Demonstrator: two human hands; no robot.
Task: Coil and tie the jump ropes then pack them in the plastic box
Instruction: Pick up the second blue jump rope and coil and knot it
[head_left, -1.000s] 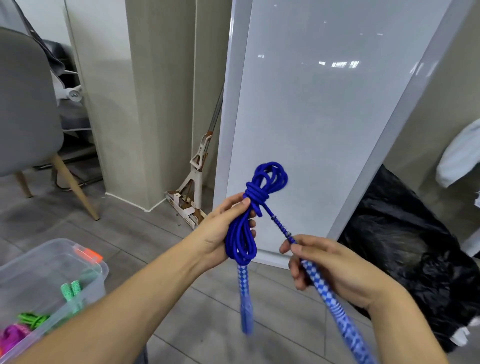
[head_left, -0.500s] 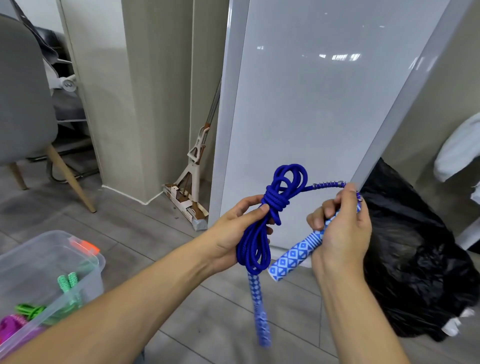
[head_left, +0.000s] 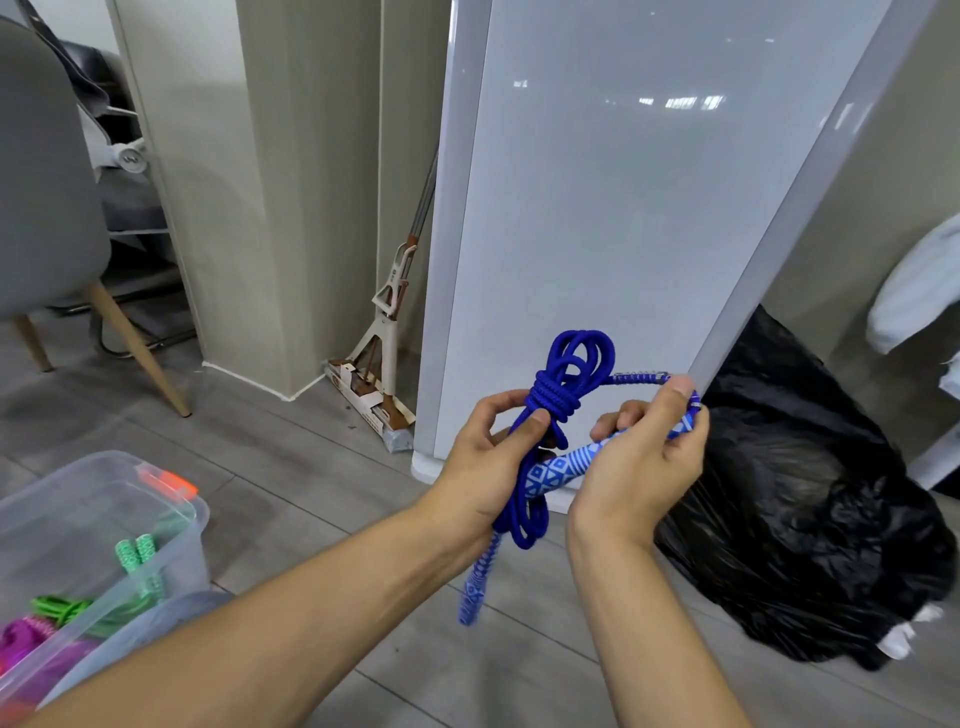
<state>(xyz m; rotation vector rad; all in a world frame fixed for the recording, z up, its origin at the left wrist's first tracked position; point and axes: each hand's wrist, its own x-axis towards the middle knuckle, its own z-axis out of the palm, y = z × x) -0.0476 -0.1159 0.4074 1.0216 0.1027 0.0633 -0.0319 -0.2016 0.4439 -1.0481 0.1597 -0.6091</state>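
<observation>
Since the earlier frame the right hand (head_left: 641, 457) had brought the patterned handle (head_left: 558, 470) against the blue rope (head_left: 550, 400) coil pinched by the left hand (head_left: 488, 462) fingers, tying nearly finished, packing into the plastic box (head_left: 104, 499) remaining.

R hand (head_left: 641, 462) pushed handle (head_left: 558, 470) into coil (head_left: 530, 467)

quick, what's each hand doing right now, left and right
Left hand: closed around the coiled blue jump rope, just below its wrap.
Right hand: closed on one patterned handle of that rope.
</observation>
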